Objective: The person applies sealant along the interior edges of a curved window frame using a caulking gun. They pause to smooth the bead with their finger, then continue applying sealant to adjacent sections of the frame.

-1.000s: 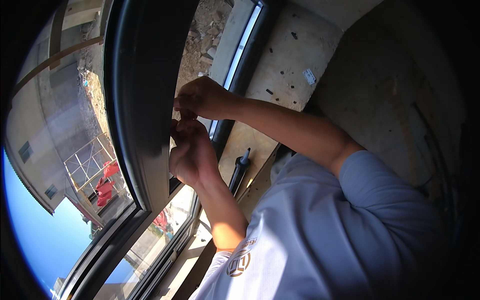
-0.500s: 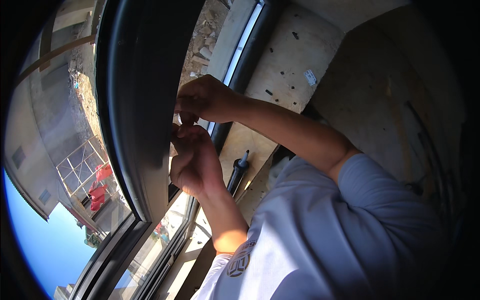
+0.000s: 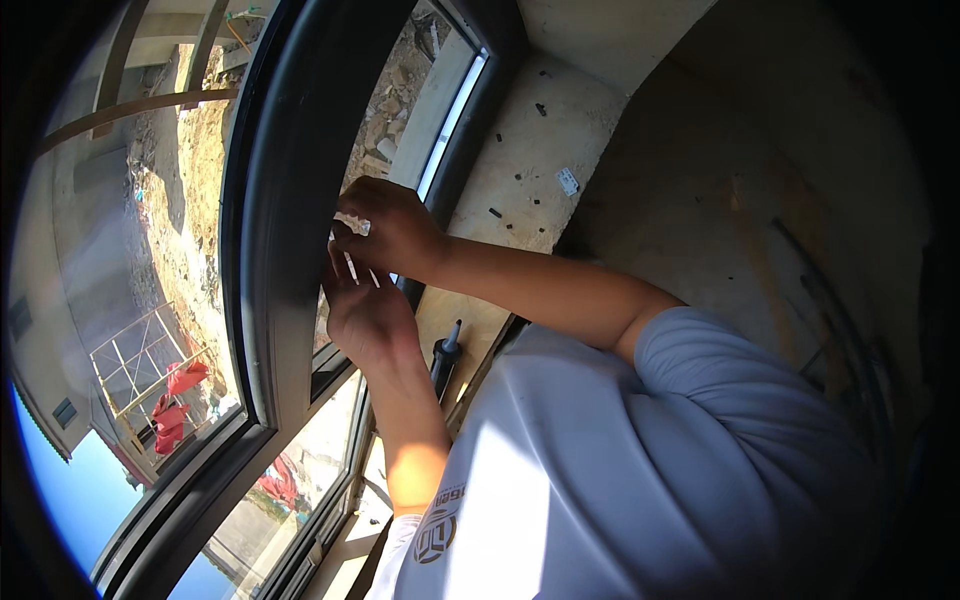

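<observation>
Both my hands are together at the inner edge of a dark window sash (image 3: pixel 292 200). My left hand (image 3: pixel 372 325) is lower, palm turned up. Its fingers reach toward the sash, with light showing in gaps between them, and I see nothing held in it. Above it, my right hand (image 3: pixel 395 225) has its fingers curled in a pinch beside the sash edge. Whatever they hold, if anything, is hidden. The fingertips of both hands are partly lost in shadow against the dark profile.
A sealant tube with a pale nozzle (image 3: pixel 447 350) stands beside my left forearm. Small dark bits and a white label-like piece (image 3: pixel 568 181) lie on the sill (image 3: pixel 530 140). Outside the glass are rubble, a metal scaffold frame (image 3: pixel 140 360) and red cloth (image 3: pixel 172 420).
My hands have shifted slightly down and left in the picture as the view moved. The left hand's fingers have straightened and spread from a closer bunch, and the right hand stays curled.
</observation>
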### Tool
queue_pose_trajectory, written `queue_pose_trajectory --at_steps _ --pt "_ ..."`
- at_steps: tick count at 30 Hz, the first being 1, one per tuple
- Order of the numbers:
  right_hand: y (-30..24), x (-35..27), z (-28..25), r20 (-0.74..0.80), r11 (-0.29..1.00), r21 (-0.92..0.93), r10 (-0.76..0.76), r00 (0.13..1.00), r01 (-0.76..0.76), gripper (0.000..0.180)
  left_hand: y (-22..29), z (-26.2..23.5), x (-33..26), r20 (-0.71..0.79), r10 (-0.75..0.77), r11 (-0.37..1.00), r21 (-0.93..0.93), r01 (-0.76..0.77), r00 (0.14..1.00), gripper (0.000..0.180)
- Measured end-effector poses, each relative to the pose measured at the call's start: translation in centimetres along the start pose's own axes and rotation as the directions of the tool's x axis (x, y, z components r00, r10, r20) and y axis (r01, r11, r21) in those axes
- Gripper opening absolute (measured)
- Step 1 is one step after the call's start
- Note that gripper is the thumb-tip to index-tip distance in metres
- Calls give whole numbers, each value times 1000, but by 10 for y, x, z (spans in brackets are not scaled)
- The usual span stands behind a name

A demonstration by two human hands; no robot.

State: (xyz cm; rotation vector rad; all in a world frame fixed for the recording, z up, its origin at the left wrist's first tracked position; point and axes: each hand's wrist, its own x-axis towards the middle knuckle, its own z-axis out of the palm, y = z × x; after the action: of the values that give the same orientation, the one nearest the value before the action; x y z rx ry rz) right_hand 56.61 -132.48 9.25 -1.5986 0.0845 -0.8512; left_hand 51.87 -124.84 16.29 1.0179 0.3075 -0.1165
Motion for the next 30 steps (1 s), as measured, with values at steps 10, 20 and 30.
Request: queue_pose_trajectory --at_steps 10,20,30 --pt "0 4 -5 153 995 -97 -5 988 20 19 -17 8 0 163 32 978 201 -65 986 83" --pt "5 14 -10 225 998 -50 -36 974 48 16 -22 9 8 171 141 924 332 -192 975 77" --pt "3 18 -10 242 998 13 51 969 -56 30 -29 6 19 173 219 936 240 -257 960 71"
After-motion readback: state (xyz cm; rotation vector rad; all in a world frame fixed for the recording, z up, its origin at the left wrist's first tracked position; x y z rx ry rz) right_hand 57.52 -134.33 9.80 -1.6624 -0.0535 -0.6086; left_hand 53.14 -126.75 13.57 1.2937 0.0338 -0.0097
